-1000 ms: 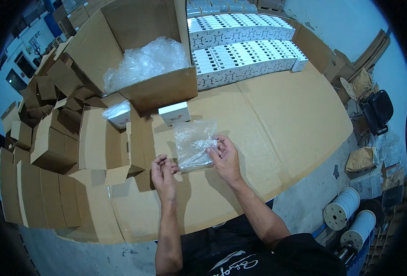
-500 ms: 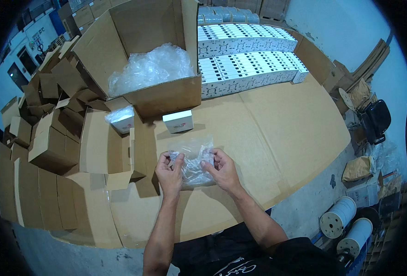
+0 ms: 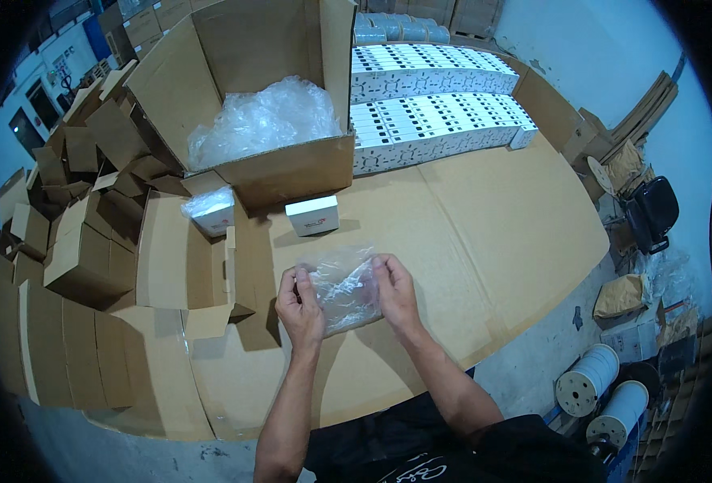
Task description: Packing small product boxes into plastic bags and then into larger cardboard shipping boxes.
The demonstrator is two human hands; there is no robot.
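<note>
A clear plastic bag (image 3: 343, 291) is stretched between my two hands, over the cardboard-covered table. My left hand (image 3: 299, 307) pinches its left edge, thumb on top. On the opposite edge, my right hand (image 3: 396, 291) grips the film between thumb and fingers. Beyond the bag stands a small white box (image 3: 312, 216). To the left, an open brown carton (image 3: 163, 259) holds another white box (image 3: 212, 216) wrapped in clear plastic. A large open carton (image 3: 291, 173) behind them is heaped with crumpled clear bags (image 3: 267, 119).
Long rows of white boxes (image 3: 444, 121) are stacked at the back right of the table (image 3: 484, 233). Folded brown cartons (image 3: 90, 258) crowd the left side. Cable reels (image 3: 588, 378) and a black chair (image 3: 652, 211) stand on the floor at right.
My hands have drawn slightly apart, and the bag, bunched up before, is now spread flatter between them. The white boxes and cartons stay in place.
</note>
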